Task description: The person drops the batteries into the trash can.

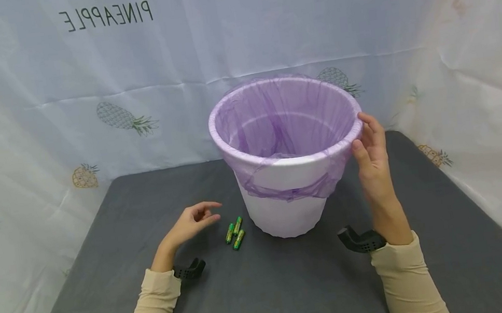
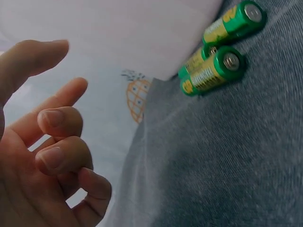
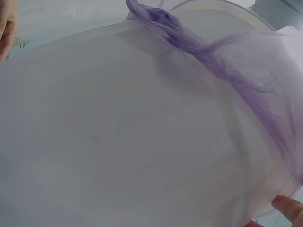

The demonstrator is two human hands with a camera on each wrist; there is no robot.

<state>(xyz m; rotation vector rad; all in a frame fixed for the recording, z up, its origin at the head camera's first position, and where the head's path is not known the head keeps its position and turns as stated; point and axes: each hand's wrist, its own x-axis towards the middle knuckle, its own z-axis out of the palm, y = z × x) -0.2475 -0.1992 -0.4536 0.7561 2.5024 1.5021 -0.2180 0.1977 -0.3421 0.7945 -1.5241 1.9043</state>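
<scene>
A white trash bin [image 1: 286,215] stands upright on the dark table, lined with a translucent purple garbage bag [image 1: 293,104] folded over its rim. My right hand [image 1: 374,162] touches the bin's right side at the rim, thumb and fingers spread against the bag-covered edge. In the right wrist view, the bin's white wall [image 3: 118,132] fills most of the picture. Left of the bin lie three green-and-yellow batteries [image 1: 240,239], seen closer as batteries [image 2: 206,79] in the left wrist view. My left hand [image 1: 193,221] hovers left of them, fingers loosely bent, holding nothing.
A dark grey cloth covers the table [image 1: 267,290]. Behind it and at both sides hangs a white curtain [image 1: 163,57] printed with pineapples. Black cameras [image 1: 360,239] are strapped to both wrists.
</scene>
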